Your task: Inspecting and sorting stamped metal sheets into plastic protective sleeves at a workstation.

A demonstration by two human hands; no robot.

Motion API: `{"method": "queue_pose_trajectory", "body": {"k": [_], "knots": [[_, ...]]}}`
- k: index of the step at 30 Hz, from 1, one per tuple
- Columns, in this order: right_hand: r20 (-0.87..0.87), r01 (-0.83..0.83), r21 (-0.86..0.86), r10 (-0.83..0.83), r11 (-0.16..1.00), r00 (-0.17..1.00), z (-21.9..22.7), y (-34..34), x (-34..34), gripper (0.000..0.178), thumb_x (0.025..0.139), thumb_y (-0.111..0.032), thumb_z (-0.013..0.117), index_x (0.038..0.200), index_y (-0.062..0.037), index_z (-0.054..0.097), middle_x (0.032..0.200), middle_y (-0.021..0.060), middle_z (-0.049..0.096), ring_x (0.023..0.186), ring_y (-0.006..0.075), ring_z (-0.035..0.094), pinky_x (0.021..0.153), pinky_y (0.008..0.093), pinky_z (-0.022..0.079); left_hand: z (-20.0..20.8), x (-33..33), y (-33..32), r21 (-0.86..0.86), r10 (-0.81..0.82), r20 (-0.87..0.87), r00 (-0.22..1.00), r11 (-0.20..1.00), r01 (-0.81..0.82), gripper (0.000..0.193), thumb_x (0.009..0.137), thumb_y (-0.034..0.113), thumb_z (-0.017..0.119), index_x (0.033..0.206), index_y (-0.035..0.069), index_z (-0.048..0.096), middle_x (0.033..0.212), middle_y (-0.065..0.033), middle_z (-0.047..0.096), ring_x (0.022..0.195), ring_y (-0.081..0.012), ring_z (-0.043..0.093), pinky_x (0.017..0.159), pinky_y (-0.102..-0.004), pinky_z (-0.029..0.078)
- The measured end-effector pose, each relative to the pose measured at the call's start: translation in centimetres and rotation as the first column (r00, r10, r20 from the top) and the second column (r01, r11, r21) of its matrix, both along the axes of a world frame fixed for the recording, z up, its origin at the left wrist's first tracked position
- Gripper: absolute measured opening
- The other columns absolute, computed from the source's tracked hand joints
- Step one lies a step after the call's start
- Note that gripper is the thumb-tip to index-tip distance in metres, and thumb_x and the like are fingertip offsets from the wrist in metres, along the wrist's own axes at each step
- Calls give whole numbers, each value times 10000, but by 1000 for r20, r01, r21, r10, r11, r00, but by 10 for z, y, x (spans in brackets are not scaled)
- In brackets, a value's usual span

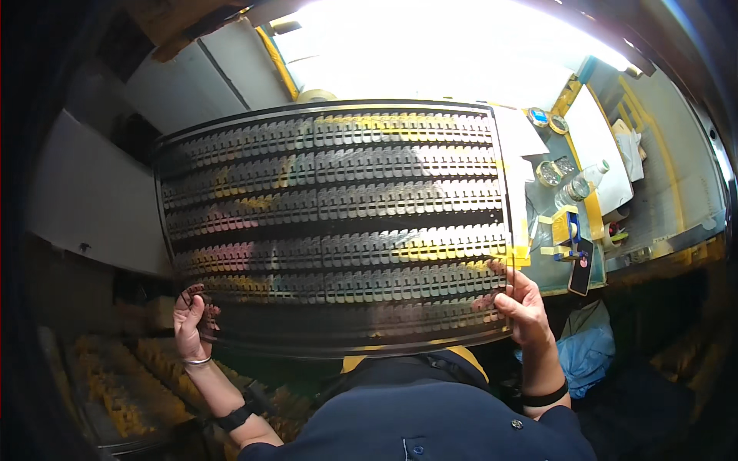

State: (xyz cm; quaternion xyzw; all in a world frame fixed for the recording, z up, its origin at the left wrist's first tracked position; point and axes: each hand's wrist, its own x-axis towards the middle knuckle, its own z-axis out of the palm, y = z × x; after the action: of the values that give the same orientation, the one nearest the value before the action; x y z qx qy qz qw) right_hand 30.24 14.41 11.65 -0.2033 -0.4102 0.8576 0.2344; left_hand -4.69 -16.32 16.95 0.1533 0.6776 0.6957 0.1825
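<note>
A large dark film sheet (307, 225), partly see-through, is held up in front of me. Rows of small, clear, tooth-like shapes cross it, with yellowish and whitish glints. My left hand (188, 323) grips its lower left corner, thumb in front, the fingers showing dimly through the film. At the lower right edge, my right hand (526, 309) pinches the sheet between thumb and fingers, which also show faintly through it. The sheet hides much of the work table behind it.
Beyond the sheet glows a bright white panel (430, 50). On the right of the table stand a blue tape dispenser (566, 228), a phone (581, 270), a clear bottle (596, 170) and tape rolls (548, 174). A blue plastic bag (586, 349) lies below; yellow-edged stacks (115, 384) fill the lower left.
</note>
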Motion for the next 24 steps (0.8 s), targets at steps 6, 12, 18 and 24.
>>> {"method": "queue_pose_trajectory", "body": {"k": [6, 12, 18, 24], "knots": [[36, 189, 21, -190, 982, 981, -2, -5, -11, 466, 768, -49, 501, 1201, 50, 360, 998, 159, 552, 788, 196, 599, 738, 294, 476, 16, 8, 10, 19, -42, -5, 999, 999, 43, 170, 817, 104, 542, 975, 44, 526, 719, 6, 583, 560, -81, 586, 384, -148, 424], [43, 220, 39, -222, 975, 974, -2, -6, -19, 481, 765, -90, 518, 1199, 55, 368, 988, 133, 555, 794, 165, 588, 727, 281, 481, 30, 13, 12, -8, -22, -62, 998, 1000, 22, 156, 814, 109, 549, 956, 43, 549, 720, 2, 579, 570, -96, 592, 394, -163, 438], [7, 195, 49, -196, 980, 981, -9, -4, -20, 474, 760, -107, 529, 1182, 51, 382, 1011, 141, 554, 857, 163, 575, 805, 267, 444, 32, 15, 12, 19, 11, -92, 996, 1000, -9, 182, 807, 122, 559, 967, 37, 547, 706, -9, 586, 563, -112, 603, 381, -181, 463], [-38, 247, 25, -246, 969, 969, -19, -5, -13, 469, 785, -82, 491, 1205, 62, 341, 1094, 162, 507, 963, 195, 533, 857, 305, 420, 30, 20, 6, 39, 33, -39, 999, 999, -32, 184, 814, 122, 548, 975, 33, 542, 706, -15, 586, 577, -116, 610, 388, -185, 475]]}}
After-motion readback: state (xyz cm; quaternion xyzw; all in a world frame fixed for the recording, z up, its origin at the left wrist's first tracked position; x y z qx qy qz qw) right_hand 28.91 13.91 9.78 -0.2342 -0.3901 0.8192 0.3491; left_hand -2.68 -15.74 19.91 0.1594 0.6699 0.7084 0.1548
